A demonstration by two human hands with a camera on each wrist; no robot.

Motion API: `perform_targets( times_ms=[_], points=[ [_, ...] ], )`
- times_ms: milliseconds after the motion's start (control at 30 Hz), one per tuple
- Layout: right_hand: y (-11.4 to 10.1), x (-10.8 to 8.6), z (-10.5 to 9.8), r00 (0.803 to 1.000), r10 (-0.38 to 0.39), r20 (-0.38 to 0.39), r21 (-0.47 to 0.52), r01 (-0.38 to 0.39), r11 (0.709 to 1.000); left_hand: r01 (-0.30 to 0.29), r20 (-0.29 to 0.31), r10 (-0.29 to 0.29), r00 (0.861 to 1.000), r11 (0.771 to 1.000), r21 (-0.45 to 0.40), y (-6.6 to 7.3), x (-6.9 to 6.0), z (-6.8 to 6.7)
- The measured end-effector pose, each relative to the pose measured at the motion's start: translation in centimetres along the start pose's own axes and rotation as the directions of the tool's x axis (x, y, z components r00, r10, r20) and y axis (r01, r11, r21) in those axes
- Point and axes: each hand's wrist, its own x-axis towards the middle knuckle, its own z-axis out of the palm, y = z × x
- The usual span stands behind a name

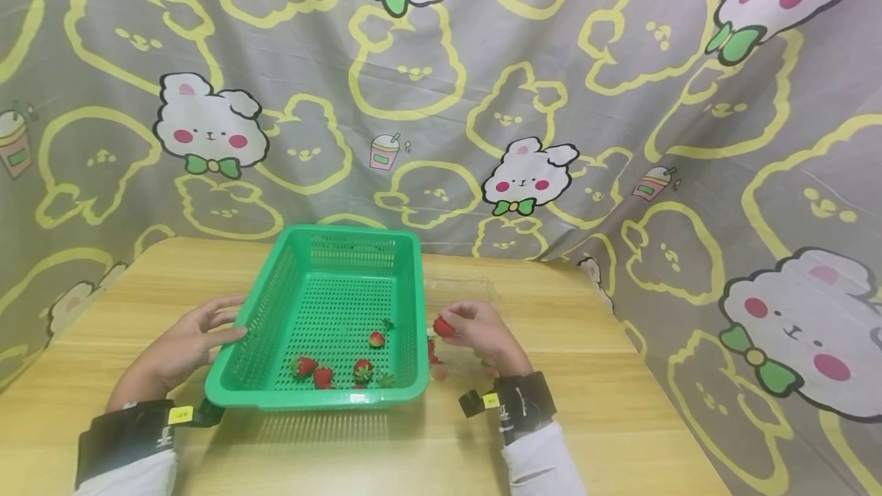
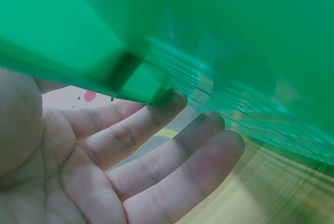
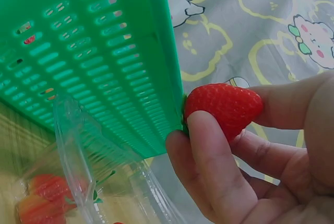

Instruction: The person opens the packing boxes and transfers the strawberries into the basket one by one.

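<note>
A green slotted plastic basket stands on the table with several red strawberries lying near its front end. My left hand is at its left side, thumb by the rim. In the left wrist view, the fingers extend loosely below the rim, their tips against or close to the basket wall. Just beyond the right wall, my right hand pinches one strawberry between thumb and fingers, its green leaves facing the basket. Below that hand, a clear plastic container has more strawberries in it.
The wooden table ends at a grey cartoon-print cloth hanging behind and to the right. The clear container sits close along the basket's right wall. Each wrist wears a black strap with a small camera.
</note>
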Motion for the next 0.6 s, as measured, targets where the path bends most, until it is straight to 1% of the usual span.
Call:
perform_targets(
  times_ms=[133, 233, 367, 467, 600],
  points=[
    [-0.2, -0.1, 0.1, 1.0, -0.001, 0.011, 0.019, 0.001, 1.0, -0.006, 0.003, 0.006, 1.0, 1.0, -0.004, -0.1, 0.0, 0.0],
    [-0.4, -0.3, 0.2, 1.0, -0.01, 0.016, 0.041, 0.01, 0.999, 0.007, 0.001, -0.007, 1.0, 1.0, -0.007, -0.1, -0.2, 0.0],
    [-0.6, -0.5, 0.5, 0.999, -0.031, 0.042, 0.076, 0.028, 0.997, 0.034, -0.002, -0.034, 0.999, 0.999, -0.009, 0.0, -0.5, -0.1],
    [-0.8, -0.6, 0.7, 0.997, -0.04, 0.061, 0.115, 0.032, 0.993, 0.033, 0.001, -0.033, 0.999, 0.999, -0.007, 0.0, -0.5, -0.1],
    [-1.2, -0.8, 0.9, 0.996, -0.052, 0.073, 0.151, 0.041, 0.988, 0.023, -0.001, -0.023, 1.0, 1.0, 0.007, 0.0, -0.2, 0.0]
  ],
)
